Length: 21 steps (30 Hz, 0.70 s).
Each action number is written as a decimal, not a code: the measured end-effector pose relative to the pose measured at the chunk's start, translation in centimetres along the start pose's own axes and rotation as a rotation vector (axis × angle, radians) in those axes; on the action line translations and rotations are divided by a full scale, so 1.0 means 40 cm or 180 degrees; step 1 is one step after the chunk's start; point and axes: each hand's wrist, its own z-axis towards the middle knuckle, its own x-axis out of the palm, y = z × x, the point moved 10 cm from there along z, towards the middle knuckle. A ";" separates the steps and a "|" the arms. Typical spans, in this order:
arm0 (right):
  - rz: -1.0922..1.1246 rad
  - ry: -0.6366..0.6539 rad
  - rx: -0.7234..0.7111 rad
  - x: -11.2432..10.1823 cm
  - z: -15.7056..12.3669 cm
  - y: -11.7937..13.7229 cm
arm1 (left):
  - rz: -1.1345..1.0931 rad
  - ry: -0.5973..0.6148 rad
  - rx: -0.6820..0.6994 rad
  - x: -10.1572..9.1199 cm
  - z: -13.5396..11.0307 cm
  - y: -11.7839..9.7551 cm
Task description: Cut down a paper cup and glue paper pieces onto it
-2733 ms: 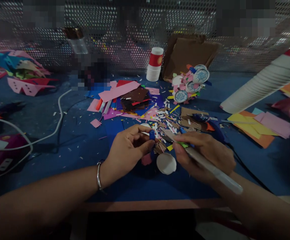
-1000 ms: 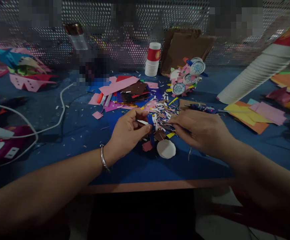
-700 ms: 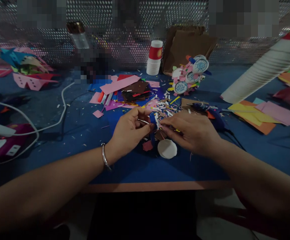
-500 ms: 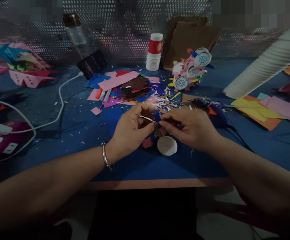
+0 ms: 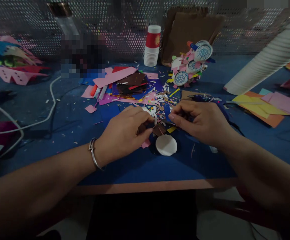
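A small blue paper strip (image 5: 167, 109) stands up from the thumb and fingers of my right hand (image 5: 199, 121), which pinches its lower end. My left hand (image 5: 125, 131), wearing a silver bangle (image 5: 94, 153), hovers to the left with thumb and index tip apart and nothing visible between them. Its other fingers are curled and partly hidden. In front of both hands a round white disc (image 5: 166, 145) lies on the blue table (image 5: 140, 171). Small brown paper pieces (image 5: 159, 130) and a pink scrap (image 5: 145, 144) lie beside it.
Behind the hands are paper clippings (image 5: 157, 100) and stacked coloured paper (image 5: 132, 81). Paper cups (image 5: 151, 46), a decorated cup-and-paper model (image 5: 191, 65) and cardboard (image 5: 192, 33) stand farther back. A glue gun (image 5: 204, 98) and long cup stack (image 5: 264, 58) are right; a white cable (image 5: 51, 96) is left.
My hands have moved apart. The left has let go of the blue strip and shifted left; the right keeps it. The view has also shifted slightly.
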 end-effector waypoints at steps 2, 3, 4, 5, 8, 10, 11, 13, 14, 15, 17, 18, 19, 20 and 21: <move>-0.0013 0.0091 0.0045 0.008 0.000 -0.002 | 0.0388 0.0247 -0.0067 0.024 0.001 0.010; -0.0020 0.0131 0.0068 0.011 -0.001 -0.003 | 0.0461 0.0384 -0.0134 0.036 0.002 0.018; -0.0027 0.0160 0.0081 0.013 -0.001 -0.004 | 0.0477 0.0491 -0.0178 0.045 0.002 0.023; -0.0039 0.0169 0.0085 0.013 -0.002 -0.004 | 0.0470 0.0562 -0.0201 0.051 0.003 0.025; -0.0096 0.0180 0.0090 0.012 -0.002 -0.008 | 0.0430 0.0595 -0.0167 0.054 0.004 0.022; -0.0113 0.0183 0.0070 0.011 -0.001 -0.011 | 0.0399 0.0526 -0.0124 0.049 0.005 0.022; -0.0106 0.0182 0.0046 0.011 -0.001 -0.010 | 0.0385 0.0473 -0.0103 0.044 0.005 0.022; -0.0074 0.0178 -0.0006 0.011 -0.001 -0.008 | 0.0339 0.0319 -0.0067 0.029 0.006 0.022; -0.0056 0.0174 -0.0027 0.011 -0.002 -0.007 | 0.0282 0.0246 -0.0070 0.021 0.007 0.022; -0.0040 0.0174 -0.0039 0.011 -0.002 -0.005 | 0.0192 0.0195 -0.0104 0.014 0.008 0.023; -0.0017 0.0179 -0.0048 0.012 -0.003 -0.004 | -0.0173 0.0117 -0.0266 -0.001 0.012 0.029; -0.0008 0.0180 -0.0055 0.012 -0.004 -0.003 | -0.0429 0.0083 -0.0374 -0.009 0.015 0.035; 0.0001 0.0175 -0.0069 0.012 -0.004 -0.002 | -0.0691 0.0038 -0.0470 -0.018 0.018 0.042; 0.0003 0.0168 -0.0082 0.011 -0.004 -0.001 | -0.0932 -0.0030 -0.0539 -0.030 0.021 0.052; 0.0001 0.0165 -0.0094 0.011 -0.005 0.000 | -0.1096 -0.0104 -0.0582 -0.045 0.025 0.064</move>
